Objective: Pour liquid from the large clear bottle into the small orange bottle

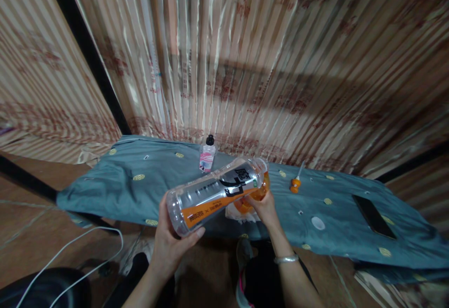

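My left hand (173, 240) is wrapped round the base of a large clear plastic bottle (217, 193) with a silver and orange label. The bottle lies tilted in the air, its mouth up and to the right. At that end my right hand (263, 205) is closed around an orange see-through container (254, 196), close against the bottle's neck. Part of this container is hidden behind the bottle, so I cannot tell whether the two touch. Beneath them a white tissue-like piece (240, 213) lies on the cloth.
A teal patterned cloth (140, 196) covers the narrow table. On it are a small bottle with a black cap (207, 156), an orange nozzle with a clear tube (295, 185), a white disc (318, 223) and a dark phone (373, 217). A white cable (84, 233) loops at left.
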Demonstrator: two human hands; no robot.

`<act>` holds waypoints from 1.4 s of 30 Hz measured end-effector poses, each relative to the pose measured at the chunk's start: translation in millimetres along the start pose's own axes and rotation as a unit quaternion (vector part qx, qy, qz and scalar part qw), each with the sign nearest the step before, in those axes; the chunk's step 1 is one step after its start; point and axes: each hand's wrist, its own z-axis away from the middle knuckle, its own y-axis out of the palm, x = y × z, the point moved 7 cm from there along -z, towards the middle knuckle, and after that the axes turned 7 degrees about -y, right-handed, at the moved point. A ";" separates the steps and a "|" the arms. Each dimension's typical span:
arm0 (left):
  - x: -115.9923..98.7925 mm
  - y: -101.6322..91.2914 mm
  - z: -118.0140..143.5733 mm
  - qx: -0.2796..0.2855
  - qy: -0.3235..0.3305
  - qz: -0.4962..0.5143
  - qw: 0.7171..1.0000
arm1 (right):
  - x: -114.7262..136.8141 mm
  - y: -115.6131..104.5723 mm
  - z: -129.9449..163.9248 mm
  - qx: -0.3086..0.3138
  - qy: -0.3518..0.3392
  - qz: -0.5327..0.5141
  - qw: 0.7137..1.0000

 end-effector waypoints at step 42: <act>0.6 -0.9 -2.4 0.004 0.000 -0.003 1.000 | 1.6 0.8 0.7 0.002 0.000 -0.007 1.000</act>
